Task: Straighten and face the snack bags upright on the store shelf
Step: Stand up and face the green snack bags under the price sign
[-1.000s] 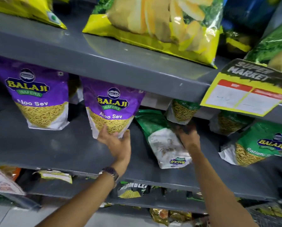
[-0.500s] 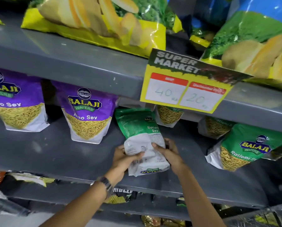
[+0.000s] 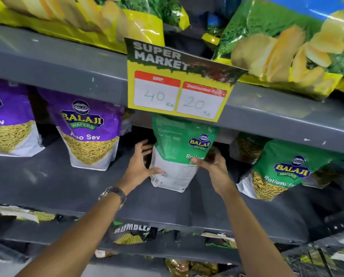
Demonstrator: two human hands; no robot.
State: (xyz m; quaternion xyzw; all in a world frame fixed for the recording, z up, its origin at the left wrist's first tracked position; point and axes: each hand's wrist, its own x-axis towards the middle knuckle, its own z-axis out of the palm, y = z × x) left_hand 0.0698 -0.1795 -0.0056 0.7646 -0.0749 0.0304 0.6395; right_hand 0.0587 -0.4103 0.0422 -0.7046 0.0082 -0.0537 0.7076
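A green and white Ratlami Sev bag [image 3: 179, 154] stands upright on the grey middle shelf [image 3: 53, 184], its printed back partly toward me. My left hand [image 3: 140, 163] grips its left edge, and my right hand [image 3: 214, 166] grips its right edge. Left of it stand two purple Aloo Sev bags [image 3: 91, 134], upright and facing front. To the right a second green Ratlami Sev bag [image 3: 283, 170] leans to the right. More green bags sit hidden behind in the dark.
A yellow price card [image 3: 177, 84] marked 40 and 20 hangs from the upper shelf edge just above the held bag. Big yellow chips bags [image 3: 283, 47] lie on the top shelf. Small packets [image 3: 133, 233] sit on the lower shelf.
The green bag, lying flat and tilted on the shelf a second ago, was taken in both hands and is now stood upright further back. My view has shifted to the right.
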